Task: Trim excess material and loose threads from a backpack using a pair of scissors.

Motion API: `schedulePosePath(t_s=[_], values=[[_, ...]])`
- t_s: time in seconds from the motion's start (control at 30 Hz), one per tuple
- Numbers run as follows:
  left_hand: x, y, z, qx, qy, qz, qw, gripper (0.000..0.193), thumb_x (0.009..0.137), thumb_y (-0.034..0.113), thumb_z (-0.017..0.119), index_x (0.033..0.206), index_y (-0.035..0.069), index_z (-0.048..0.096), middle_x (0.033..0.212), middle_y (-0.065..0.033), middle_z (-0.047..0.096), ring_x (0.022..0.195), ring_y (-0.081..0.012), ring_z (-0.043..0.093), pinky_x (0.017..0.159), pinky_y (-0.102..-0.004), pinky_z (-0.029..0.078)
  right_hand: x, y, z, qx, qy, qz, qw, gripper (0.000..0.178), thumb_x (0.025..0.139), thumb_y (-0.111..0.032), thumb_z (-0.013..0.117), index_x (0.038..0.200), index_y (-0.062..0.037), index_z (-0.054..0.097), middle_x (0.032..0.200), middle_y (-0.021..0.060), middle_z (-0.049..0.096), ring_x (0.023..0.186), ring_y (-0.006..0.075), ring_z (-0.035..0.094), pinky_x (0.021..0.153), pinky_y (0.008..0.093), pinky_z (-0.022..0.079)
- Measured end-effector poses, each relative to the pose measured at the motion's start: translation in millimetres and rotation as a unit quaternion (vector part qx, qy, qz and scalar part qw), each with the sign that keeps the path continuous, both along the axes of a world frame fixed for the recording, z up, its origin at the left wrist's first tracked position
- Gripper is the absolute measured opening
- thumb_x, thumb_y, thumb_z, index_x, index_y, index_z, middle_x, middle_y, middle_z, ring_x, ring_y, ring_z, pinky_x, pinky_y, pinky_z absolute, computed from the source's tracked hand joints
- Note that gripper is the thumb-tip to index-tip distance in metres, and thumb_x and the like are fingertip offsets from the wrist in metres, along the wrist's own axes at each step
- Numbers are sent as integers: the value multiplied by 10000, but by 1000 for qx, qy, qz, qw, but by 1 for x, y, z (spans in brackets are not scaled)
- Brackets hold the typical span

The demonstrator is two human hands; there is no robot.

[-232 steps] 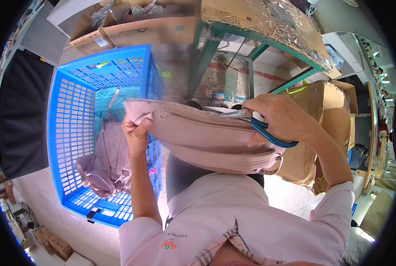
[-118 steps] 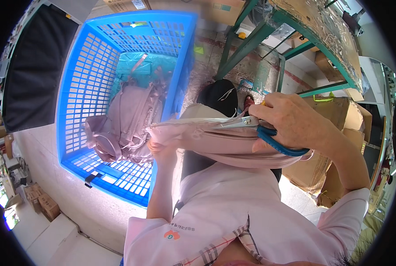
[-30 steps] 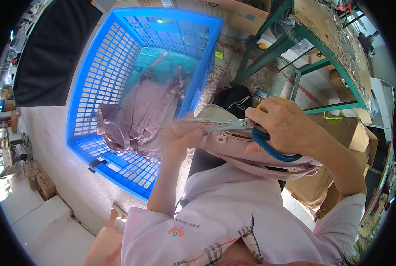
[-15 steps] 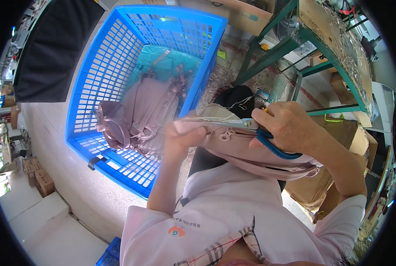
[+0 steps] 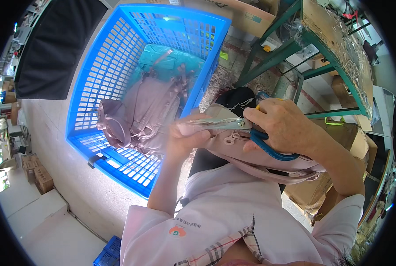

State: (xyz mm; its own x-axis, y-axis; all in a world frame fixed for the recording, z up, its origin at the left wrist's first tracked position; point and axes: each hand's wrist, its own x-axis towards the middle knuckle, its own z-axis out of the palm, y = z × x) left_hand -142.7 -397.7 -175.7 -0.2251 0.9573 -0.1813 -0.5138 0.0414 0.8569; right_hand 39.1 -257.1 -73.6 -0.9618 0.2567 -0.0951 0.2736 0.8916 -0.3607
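A pale pink bag (image 5: 240, 148) with a zipper and ring-shaped pull lies across my lap. My left hand (image 5: 184, 135) pinches its upper left edge between thumb and fingers. In my right hand (image 5: 282, 126) is a pair of scissors (image 5: 262, 141) with blue handles, my fingers through the loops. The blades point left along the bag's edge toward my left hand, slightly parted, with pale loose threads beside them. Whether the blades touch a thread is hard to see. More threads hang over the dark cloth beyond the bag.
A large blue plastic basket (image 5: 80, 111) stands at the left, holding several mauve bags (image 5: 151, 102) and a teal plastic wrap (image 5: 167, 57). A green-framed workbench (image 5: 269, 60) is at the far right. Cardboard boxes (image 5: 311, 190) sit at my right; thread scraps litter the floor.
The scissors have opened a little at the handles, and my right hand has shifted slightly left. My left hand keeps its hold on the bag.
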Motion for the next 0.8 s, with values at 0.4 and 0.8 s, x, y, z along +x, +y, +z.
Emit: schedulePosePath(t_s=[0.4, 0.8], values=[[3, 0, -3, 29, -11, 56, 998, 339, 690, 77, 686, 990, -21, 564, 887, -104, 596, 802, -169, 583, 698, -283, 491, 0, -2, -14, 1, 34, 10, 999, 432, 702, -429, 623, 805, -34, 481, 574, 113, 501, 570, 278, 542, 501, 356, 429], [1, -4, -7, 47, -23, 63, 997, 280, 699, 39, 670, 955, -21, 573, 906, -113, 586, 818, -185, 579, 698, -313, 502, -14, -8, -10, -14, 46, -19, 999, 468, 666, -426, 653, 865, -29, 504, 719, 159, 545, 711, 300, 552, 620, 375, 449]])
